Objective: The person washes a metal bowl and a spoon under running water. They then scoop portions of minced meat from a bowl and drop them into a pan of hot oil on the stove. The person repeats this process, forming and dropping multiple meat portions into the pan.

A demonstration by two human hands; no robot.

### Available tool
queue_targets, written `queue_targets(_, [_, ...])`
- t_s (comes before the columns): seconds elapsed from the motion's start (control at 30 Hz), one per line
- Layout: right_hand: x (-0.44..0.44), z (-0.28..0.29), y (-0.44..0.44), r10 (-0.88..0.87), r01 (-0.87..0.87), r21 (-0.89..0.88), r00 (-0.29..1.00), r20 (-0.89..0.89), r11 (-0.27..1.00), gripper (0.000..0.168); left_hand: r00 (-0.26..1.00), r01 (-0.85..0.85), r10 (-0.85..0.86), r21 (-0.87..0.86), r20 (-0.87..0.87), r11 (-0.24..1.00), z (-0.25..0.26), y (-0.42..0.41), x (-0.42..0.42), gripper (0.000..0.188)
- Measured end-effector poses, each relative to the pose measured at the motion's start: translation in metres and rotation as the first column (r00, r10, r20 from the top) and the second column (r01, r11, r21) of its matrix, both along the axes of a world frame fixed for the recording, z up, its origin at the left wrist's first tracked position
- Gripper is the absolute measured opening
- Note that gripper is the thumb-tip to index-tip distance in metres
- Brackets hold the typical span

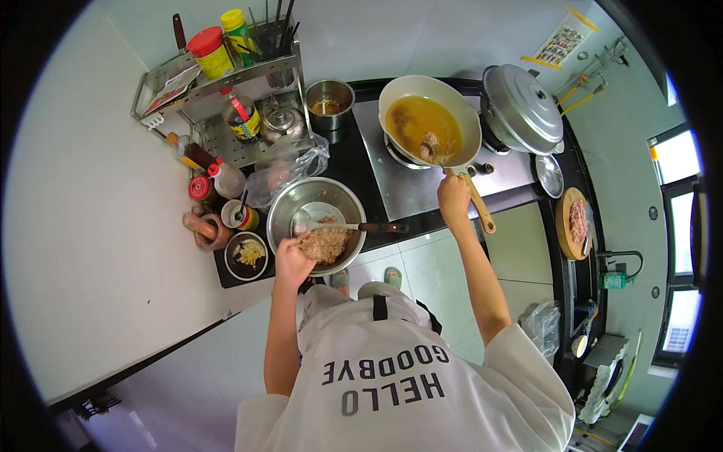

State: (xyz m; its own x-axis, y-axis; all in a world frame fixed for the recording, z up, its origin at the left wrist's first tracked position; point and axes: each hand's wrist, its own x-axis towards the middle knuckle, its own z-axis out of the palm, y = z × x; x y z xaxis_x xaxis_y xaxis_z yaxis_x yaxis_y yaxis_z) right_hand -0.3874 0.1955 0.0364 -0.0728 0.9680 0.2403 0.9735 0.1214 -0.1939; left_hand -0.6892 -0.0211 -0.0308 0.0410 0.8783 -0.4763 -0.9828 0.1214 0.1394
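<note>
My left hand (295, 263) is in a steel mixing bowl (272, 217), its fingers in raw minced meat (326, 244); whether it grips any is unclear. A ladle (301, 223) with a dark wooden handle lies across this bowl. At the stove, my right hand (454, 198) is closed on the handle of a metal spoon, whose head dips into yellowish oil (412, 125) in a pale frying pan (472, 125). A clump of meat (430, 141) is at the spoon's head. The pan's wooden handle (482, 210) points towards me, beside my right hand.
A lidded aluminium pot (525, 107) stands right of the pan, a small steel pot (330, 121) left. Bottles, a stone mortar (210, 230) and a bowl of chopped garlic or ginger (247, 256) crowd the left. Minced meat (578, 222) lies on a round wooden board (566, 225) far right.
</note>
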Motion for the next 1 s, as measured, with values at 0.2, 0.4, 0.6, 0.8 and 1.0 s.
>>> queue_targets(0.2, [0.000,0.004,-0.004,0.036,-0.051,0.146,0.994,0.101,0.988,0.022,1.000,0.005,-0.004,0.113,-0.008,0.994,-0.009,-0.009,0.004,0.041])
queue_targets(0.4, [0.007,0.008,-0.039,0.162,-0.076,0.179,0.832,-0.531,0.981,0.026,0.935,-0.080,-0.011,0.241,0.354,0.967,-0.017,-0.004,0.007,0.028])
queue_targets(0.6, [-0.033,-0.021,-0.113,-0.001,-0.289,-0.199,0.566,-0.824,0.936,0.025,0.976,-0.071,0.088,-0.090,0.197,0.993,-0.007,0.015,0.016,0.018])
queue_targets(0.8, [-0.057,-0.022,-0.149,-0.023,-0.386,-0.277,0.548,-0.836,0.880,0.025,0.728,0.068,-0.129,-0.116,-0.674,0.991,0.003,0.024,0.021,0.025])
queue_targets(1.0, [-0.073,-0.018,-0.165,-0.008,-0.477,-0.309,0.534,-0.845,0.823,0.024,0.333,-0.003,-0.113,-0.121,-0.936,0.993,0.000,0.026,0.031,0.034])
